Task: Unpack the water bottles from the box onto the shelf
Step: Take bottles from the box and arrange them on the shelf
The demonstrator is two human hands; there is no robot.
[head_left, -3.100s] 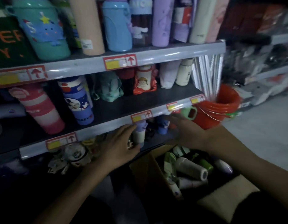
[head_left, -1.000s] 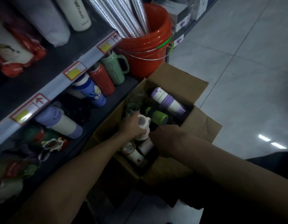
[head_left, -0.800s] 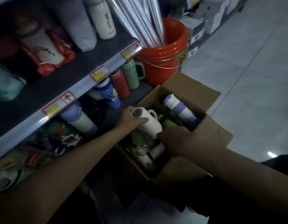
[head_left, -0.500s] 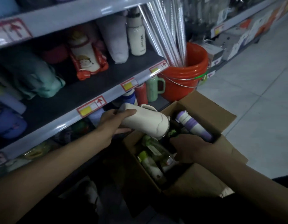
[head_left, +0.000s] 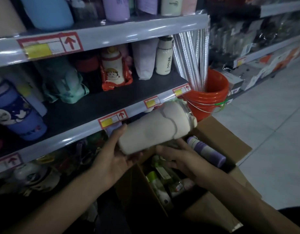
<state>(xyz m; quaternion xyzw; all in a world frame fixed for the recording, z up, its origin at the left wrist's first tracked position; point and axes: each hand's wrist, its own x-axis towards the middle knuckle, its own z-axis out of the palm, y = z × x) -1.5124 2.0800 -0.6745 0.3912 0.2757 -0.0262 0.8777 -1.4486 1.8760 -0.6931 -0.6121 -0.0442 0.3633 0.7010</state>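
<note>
My left hand grips the bottom end of a cream water bottle, held on its side above the open cardboard box, just in front of the middle shelf's edge. My right hand sits under the bottle's lid end with fingers spread, touching it from below. Inside the box lie several bottles, among them a purple and white one and a green-capped one. The middle shelf board has bare dark space near its front.
An orange bucket with silver rolls stands on the floor right of the shelf. Bottles fill the top shelf, the back of the middle shelf and the bottom shelf. Another shelving unit runs along the far right, beside grey floor tiles.
My left hand lifted the cream bottle out of the box and raised it to the middle shelf's edge. My right hand came up from the box to the bottle's underside.
</note>
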